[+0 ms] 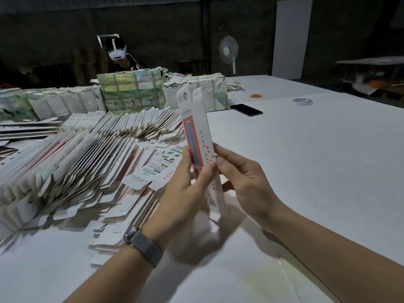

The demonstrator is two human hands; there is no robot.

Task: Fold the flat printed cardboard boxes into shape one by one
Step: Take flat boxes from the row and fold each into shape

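Head view: a long, narrow white cardboard box with a red-and-blue printed panel [197, 136] is being held upright above the white table [306, 160], tilting slightly away from the person, its lower end hanging just over the tabletop. The left hand [185, 189] is pinching the box from the left, thumb on the printed face and fingers curling behind; the right hand [244, 182] is gripping the right edge, fingertips [218, 161] pressing at mid-length. Both hands are closing on the same box, near its lower half. The box is looking partly opened into a sleeve, and the bottom flaps are too blurred to read. Risks, as judged from here: squeezing off the scored creases is likely to buckle a thin panel instead of squaring it; the tall free upper end is unsupported, so a twist between the two hands could skew the tube; the bottom flaps could catch on the tabletop if the box drops lower. Just left, fanned rows of flat printed cardboard blanks [87, 154] are lying loose, and a stray elbow or wrist could slide them. Further back are strapped bundles of blanks [131, 92], a black phone [247, 110], a tape roll [302, 101], a standing fan [228, 51] and another person wearing a white headset [117, 52].
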